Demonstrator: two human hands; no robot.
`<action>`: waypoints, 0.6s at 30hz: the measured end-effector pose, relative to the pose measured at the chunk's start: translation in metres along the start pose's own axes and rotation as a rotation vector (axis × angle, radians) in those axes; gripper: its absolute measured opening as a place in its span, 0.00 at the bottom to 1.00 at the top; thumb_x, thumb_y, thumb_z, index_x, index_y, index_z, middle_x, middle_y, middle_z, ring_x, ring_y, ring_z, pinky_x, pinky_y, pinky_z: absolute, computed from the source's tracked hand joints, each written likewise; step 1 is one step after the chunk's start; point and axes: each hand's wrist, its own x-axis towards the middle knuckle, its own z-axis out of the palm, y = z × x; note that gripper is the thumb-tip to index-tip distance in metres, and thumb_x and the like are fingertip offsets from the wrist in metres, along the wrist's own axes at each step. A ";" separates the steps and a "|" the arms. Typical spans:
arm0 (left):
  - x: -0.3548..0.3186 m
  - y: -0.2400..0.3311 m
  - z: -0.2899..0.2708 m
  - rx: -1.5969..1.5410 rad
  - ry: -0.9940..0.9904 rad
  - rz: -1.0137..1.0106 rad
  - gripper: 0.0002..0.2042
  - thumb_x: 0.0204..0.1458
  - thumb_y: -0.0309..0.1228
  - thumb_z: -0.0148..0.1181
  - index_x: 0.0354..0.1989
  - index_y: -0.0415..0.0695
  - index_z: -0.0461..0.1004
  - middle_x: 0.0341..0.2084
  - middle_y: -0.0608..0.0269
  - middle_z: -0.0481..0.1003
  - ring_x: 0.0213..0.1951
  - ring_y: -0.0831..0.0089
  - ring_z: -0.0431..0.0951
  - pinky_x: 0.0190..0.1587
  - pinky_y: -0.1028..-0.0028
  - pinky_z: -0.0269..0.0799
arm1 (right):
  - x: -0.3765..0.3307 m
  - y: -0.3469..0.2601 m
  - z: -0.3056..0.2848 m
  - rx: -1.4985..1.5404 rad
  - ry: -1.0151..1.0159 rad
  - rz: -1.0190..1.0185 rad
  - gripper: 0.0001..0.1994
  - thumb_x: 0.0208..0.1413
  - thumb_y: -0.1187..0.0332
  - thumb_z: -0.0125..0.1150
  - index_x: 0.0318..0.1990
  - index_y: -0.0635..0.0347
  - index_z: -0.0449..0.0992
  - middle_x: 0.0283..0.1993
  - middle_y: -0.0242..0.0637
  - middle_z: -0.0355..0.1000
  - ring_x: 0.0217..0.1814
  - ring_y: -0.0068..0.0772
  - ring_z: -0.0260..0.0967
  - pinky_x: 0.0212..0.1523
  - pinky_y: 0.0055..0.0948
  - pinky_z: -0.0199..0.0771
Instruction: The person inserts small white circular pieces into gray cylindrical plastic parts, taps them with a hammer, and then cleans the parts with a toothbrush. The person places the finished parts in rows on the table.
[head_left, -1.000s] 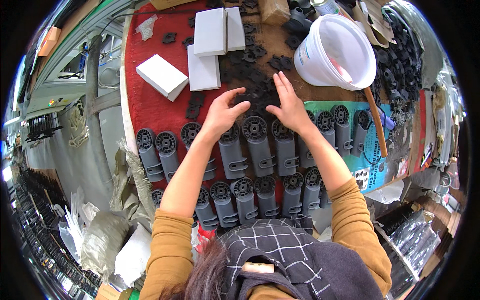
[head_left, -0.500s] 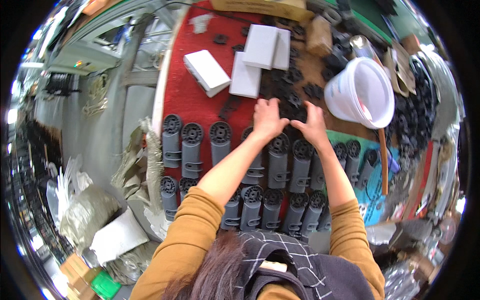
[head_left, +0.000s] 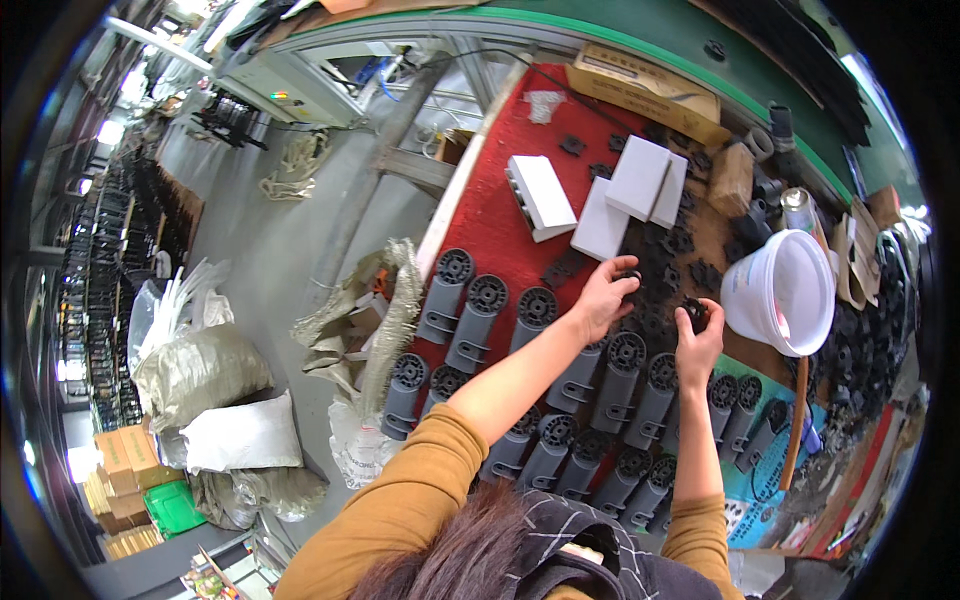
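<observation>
My left hand [head_left: 602, 300] pinches a small black plastic part [head_left: 629, 275] between thumb and fingers. My right hand [head_left: 699, 345] has its fingers curled round another small black plastic part [head_left: 692, 309]. Both hands are over the near side of a heap of loose black plastic parts [head_left: 655, 262]. In front of them stand rows of grey plastic housings [head_left: 476, 335], each with a round spoked black end and a clip-like loop on its side. My forearms hide some of these housings.
White boxes [head_left: 602, 222] lie on the red table cover [head_left: 500, 185]. At the right stands a white plastic bucket [head_left: 750, 285], a brown stick [head_left: 797, 420] beside it. A long cardboard box [head_left: 650, 95] is at the back. Sacks [head_left: 195, 375] fill the floor at left.
The view has turned, so the table sits further right. My hands have come away from the heap, drawn apart, each with a black part in the fingers.
</observation>
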 end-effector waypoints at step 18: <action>-0.156 0.002 -0.017 -0.656 -0.471 -0.098 0.26 0.65 0.53 0.35 0.47 0.43 0.73 0.43 0.59 0.76 0.47 0.67 0.76 0.54 0.66 0.71 | -0.129 -0.109 0.001 -0.133 -0.154 -0.485 0.28 0.48 0.71 0.64 0.59 0.62 0.65 0.56 0.49 0.66 0.58 0.51 0.62 0.61 0.43 0.59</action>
